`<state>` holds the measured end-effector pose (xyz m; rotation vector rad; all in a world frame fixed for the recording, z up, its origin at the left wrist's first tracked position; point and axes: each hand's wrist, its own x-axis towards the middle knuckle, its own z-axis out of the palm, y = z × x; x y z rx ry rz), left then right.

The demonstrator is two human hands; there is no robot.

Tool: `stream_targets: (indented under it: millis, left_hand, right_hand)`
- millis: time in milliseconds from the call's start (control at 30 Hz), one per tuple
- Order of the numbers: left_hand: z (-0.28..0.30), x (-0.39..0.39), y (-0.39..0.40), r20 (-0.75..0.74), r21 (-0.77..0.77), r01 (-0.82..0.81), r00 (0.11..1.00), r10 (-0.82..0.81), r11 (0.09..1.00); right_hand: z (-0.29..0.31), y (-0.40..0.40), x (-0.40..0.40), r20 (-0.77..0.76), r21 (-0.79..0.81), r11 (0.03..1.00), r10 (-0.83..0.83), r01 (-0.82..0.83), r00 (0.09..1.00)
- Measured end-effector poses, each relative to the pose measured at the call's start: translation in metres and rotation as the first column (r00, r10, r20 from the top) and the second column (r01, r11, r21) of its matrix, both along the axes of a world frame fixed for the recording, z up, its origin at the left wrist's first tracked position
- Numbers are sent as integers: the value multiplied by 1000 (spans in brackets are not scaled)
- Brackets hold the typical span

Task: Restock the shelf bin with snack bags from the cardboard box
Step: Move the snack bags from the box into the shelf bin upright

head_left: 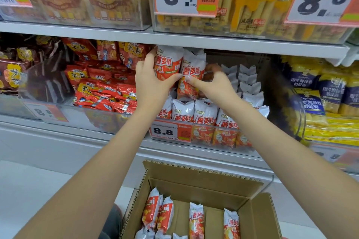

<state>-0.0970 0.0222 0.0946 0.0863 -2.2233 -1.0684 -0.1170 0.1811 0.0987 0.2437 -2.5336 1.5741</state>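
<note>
Both arms reach up to the middle shelf. My left hand [151, 81] grips a white-and-red snack bag [168, 62] held upright over the clear shelf bin [229, 137]. My right hand [215, 83] pinches a second, matching snack bag [194, 68] right beside the first. Both bags hang above a row of the same bags standing in the bin [194, 115]. Below, an open cardboard box [204, 176] holds several more of these bags [196, 221], standing and lying.
Left of the bin lies a heap of red snack packets [101, 87]; to its right, yellow-and-blue packs [326, 95]. The upper shelf edge [194, 41] runs just above the held bags. Orange price tags hang on the bins. White floor lies left of the box.
</note>
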Motion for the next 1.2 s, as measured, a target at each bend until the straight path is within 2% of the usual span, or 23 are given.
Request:
stream_targets:
  millis: [133, 267, 400, 533, 667, 767, 900, 1033, 1100, 1200]
  left_hand:
    - [-5, 2, 0, 106, -75, -82, 990, 90, 994]
    - [-10, 5, -6, 214, -138, -73, 972, 101, 988]
    - [-14, 6, -16, 293, -67, 38, 956, -17, 997]
    - [-16, 10, -19, 257, 1, 78, 963, -76, 997]
    - [-12, 9, -16, 187, -86, 72, 981, -54, 994]
    - [-9, 6, -13, 198, -133, 66, 980, -38, 989]
    - [-8, 7, -9, 213, -271, -15, 974, 75, 962]
    - [-10, 12, -3, 147, -407, -150, 963, 227, 901]
    - [-10, 14, -1, 165, -390, -170, 954, 251, 905]
    - [-11, 14, 2, 196, -344, -120, 961, 196, 931]
  right_hand:
    - [3, -1, 2, -24, 65, 998, 6, -4, 1000]
    - [4, -2, 5, -31, 127, 992, 20, -16, 999]
    - [4, -3, 9, -48, 113, 993, 24, -19, 999]
    - [7, -4, 12, -74, 118, 993, 17, -8, 997]
    - [9, -7, 13, -120, 107, 994, -3, 16, 993]
    - [7, -11, 12, -110, 102, 994, -14, 25, 994]
    - [1, -13, 12, -35, 100, 994, -38, 41, 999]
    - [3, -14, 14, -20, 117, 992, -50, 52, 999]
    - [3, -15, 15, -22, 123, 991, -53, 56, 998]
    - [2, -15, 16, -25, 112, 992, -49, 52, 998]
